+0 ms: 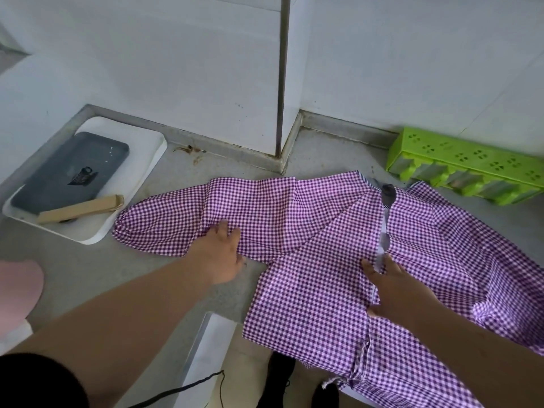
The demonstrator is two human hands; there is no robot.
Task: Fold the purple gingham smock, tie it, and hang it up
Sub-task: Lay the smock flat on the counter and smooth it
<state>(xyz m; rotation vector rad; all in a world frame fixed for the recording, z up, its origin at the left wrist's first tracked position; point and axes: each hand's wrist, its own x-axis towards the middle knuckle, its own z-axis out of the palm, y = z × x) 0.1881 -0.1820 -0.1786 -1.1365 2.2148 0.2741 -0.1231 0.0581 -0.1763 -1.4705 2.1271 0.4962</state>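
One purple gingham smock (323, 231) spread on the desk (73, 278); no readable writing. Left hand (219, 254) flat on the sleeve, right hand (394, 287) pressing flat mid-smock. Far left, two stacked trays (141, 160).

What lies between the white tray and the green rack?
In the head view, the purple gingham smock spreads across the grey counter between the white tray and the green rack.

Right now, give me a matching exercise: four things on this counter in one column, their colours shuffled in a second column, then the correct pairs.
Things:
1. smock
2. rack by the wall
3. large tray
4. small tray lying in the large one

Colours:
A. white
B. lime green
C. dark grey
D. purple and white check

Pairs: 1-D, 2-B, 3-A, 4-C
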